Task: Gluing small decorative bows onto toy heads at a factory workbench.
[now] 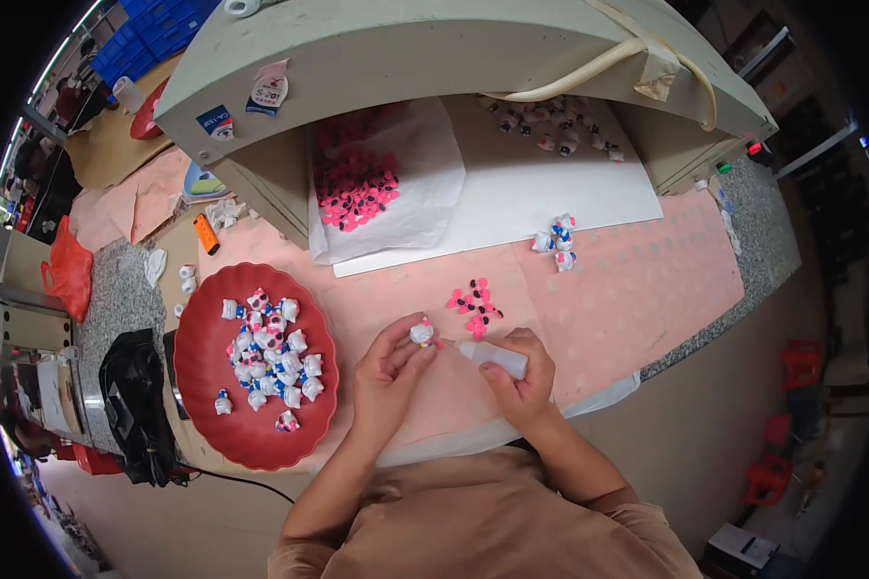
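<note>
Head view: left hand (384,372) pinches a small white toy (421,334) in thumb and fingers; right hand (525,378) grasps a squeeze bottle (504,361). Toy and bottle held over the pink sheet (637,309), near its front edge by the person's body. Bottle's long axis runs nearly sideways, nozzle pointing left and slightly up at the toy; tip contact can't be told. Toy's facing too small to tell. Loose pink and black bits (478,303) just beyond the hands. Red bowl (201,386) of toys bounds the left; sheet stretches right to the grey counter (777,236); white board (512,207) and cabinet (406,63) bound the far side. Two stickers (267,87) on the cabinet carry print.
</note>
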The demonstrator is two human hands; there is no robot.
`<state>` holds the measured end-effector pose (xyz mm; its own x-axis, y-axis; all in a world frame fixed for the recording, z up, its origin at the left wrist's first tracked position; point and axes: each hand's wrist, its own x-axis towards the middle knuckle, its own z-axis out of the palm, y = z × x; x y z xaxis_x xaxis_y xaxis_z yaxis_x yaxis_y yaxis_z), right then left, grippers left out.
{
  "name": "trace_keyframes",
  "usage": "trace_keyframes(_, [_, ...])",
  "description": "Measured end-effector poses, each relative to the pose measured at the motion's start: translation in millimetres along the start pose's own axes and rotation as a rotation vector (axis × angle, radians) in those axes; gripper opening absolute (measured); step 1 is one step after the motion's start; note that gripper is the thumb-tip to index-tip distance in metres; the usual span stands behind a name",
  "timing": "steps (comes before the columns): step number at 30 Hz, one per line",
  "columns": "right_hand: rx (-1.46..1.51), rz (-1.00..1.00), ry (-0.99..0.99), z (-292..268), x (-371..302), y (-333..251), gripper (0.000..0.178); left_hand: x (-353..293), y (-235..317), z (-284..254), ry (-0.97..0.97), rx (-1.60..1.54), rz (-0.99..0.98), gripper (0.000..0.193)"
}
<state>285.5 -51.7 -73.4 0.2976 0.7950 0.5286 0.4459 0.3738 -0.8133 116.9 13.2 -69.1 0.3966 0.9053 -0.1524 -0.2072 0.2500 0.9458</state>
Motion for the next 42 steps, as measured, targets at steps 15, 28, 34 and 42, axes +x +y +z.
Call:
trace_keyframes(15, [-0.023,0.0,-0.011,0.3,-0.4,2.8,0.031,0.0,-4.4,-2.6,-0.008,0.032,-0.013,0.04])
trace_keyframes(28, [-0.009,-0.029,-0.052,-0.1,3.0,-2.5,0.028,-1.7,-2.0,-2.7,-0.032,0.074,-0.04,0.04])
trace_keyframes(34, [-0.021,-0.008,0.005,1.4,2.2,-0.9,0.026,-0.8,-1.1,-1.6,-0.037,0.059,-0.011,0.038])
trace_keyframes(42, [0.024,-0.018,0.018,-1.2,-2.3,5.3,0.027,1.0,0.4,-4.4,-0.054,-0.099,-0.008,0.034])
